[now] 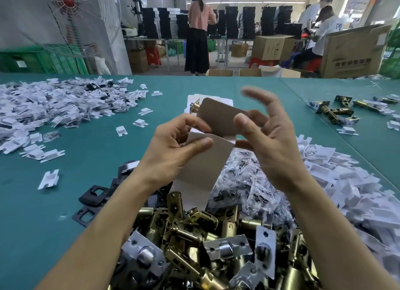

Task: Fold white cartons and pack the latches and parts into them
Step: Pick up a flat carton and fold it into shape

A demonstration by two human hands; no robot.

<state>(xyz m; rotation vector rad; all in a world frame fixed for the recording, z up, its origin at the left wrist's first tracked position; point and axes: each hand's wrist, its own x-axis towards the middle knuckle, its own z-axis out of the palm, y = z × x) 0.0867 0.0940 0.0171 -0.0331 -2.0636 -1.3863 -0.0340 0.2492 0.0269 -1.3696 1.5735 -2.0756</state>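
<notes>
"Where's the carton (207, 159) just now?"

"Up off the table (86, 159), held between both hands, over the far side of the near heap. It's opened out, with the tan inner face toward the wearer and white showing at the edges. One rounded flap is bent up and away, and a longer panel hangs down between the forearms."

"And the left hand (173, 146)?"

"Curled onto it. The thumb lies across the top of the lower panel, just under the fold, and the fingers curl round the left edge. It pinches the card there."

"The right hand (266, 138)?"

"Its thumb presses the front of the upper flap at the right edge, with at least one finger tucked behind. The forefinger is lifted clear and blurred, and the hand is half spread. So it's a light pinch, not a fist."

"What's under them?"

"A heap of latches (205, 235), brass bodies with silver faceplates, right below the wrists. The carton's lower end hangs over the heap's far edge. Just right of that are clear bags (249, 181) of small parts, and past those are white plastic pieces (335, 181). Black plates (93, 194) lie left of the heap."

"Anything in the carton?"

"One brass latch (194, 106) peeks out past the flap's top left corner. Whether it sits in the carton or lies on the table behind it, I can't tell."
</notes>
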